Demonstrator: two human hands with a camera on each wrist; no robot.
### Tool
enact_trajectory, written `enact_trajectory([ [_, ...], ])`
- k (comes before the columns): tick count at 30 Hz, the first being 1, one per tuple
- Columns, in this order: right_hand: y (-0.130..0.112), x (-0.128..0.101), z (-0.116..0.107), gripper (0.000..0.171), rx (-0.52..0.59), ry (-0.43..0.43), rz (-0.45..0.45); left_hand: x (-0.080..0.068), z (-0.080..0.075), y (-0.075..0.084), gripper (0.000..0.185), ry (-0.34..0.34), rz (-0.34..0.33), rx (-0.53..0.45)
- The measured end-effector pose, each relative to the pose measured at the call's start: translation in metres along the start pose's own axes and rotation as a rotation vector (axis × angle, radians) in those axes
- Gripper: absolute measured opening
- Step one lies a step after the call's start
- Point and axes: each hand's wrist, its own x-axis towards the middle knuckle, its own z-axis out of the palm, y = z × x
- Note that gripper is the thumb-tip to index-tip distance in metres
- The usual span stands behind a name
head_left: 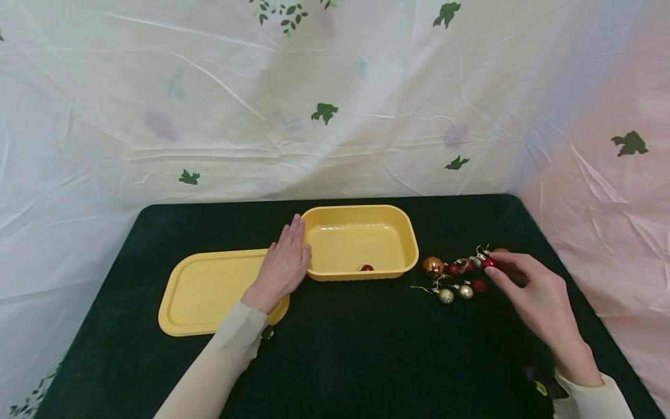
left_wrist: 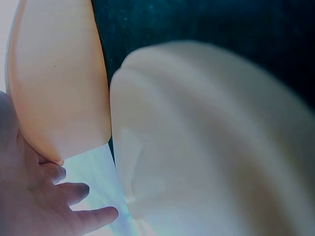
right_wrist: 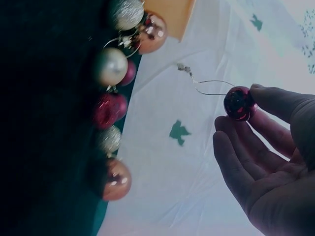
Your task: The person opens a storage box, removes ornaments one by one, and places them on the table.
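Observation:
My right hand (head_left: 541,291) pinches a small shiny red Christmas bauble (right_wrist: 239,104) between thumb and fingers, its thin hanging loop sticking out. In the head view it overlaps a cluster of baubles on the table's right: a copper bauble (head_left: 433,266), a glittery gold one (head_left: 446,296), a pale gold one (head_left: 466,291) and several red ones. My left hand (head_left: 282,259) lies with straight fingers along the left side of a yellow rectangular container (head_left: 361,241). Inside it, by the front wall, sits one red bauble (head_left: 367,267).
A yellow lid (head_left: 209,291) lies flat left of the container, partly under my left forearm in the head view. The dark green tabletop (head_left: 366,349) runs back to a pale patterned cloth (head_left: 366,145) hanging behind and at the sides.

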Motion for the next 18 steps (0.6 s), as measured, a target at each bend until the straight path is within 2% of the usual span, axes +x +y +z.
enact_trajectory([
  [11,0.033,-0.004,-0.003,0.031,-0.053,-0.037,0.08,0.0,0.0,0.0,0.066,0.0,0.004,0.002],
  [18,0.044,-0.004,-0.003,0.035,-0.082,-0.089,0.131,0.0,0.0,-0.001,0.066,0.002,0.005,0.001],
])
